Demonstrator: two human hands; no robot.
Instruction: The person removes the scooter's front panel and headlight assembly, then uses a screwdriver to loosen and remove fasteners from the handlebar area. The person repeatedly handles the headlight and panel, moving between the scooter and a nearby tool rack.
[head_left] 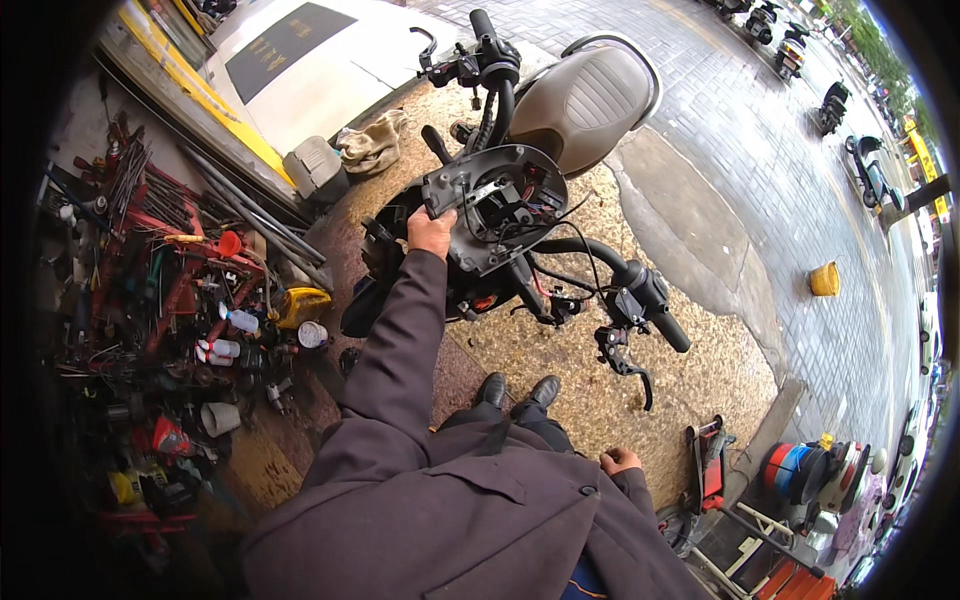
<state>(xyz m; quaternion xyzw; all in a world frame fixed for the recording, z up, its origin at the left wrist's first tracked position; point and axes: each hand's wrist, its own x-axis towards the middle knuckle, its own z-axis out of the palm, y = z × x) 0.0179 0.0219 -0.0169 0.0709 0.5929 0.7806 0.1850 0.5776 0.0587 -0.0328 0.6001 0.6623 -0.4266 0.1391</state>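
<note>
A motorcycle stands before me, with its grey-brown seat at the far side and its handlebar grips spread left and right. Between the bars, the dark plastic front housing lies open, with wires and connectors showing inside. My left hand is closed on the near left edge of this housing, its thumb on top and its other fingers mostly hidden. Low at my right side hangs my right hand, fingers curled, with nothing visible in it. It is apart from the motorcycle, below the right brake lever.
Tools and parts crowd a red rack on the left, beside a grey box and a cloth sack. A red floor jack sits at lower right. Farther off are a yellow bucket and parked scooters.
</note>
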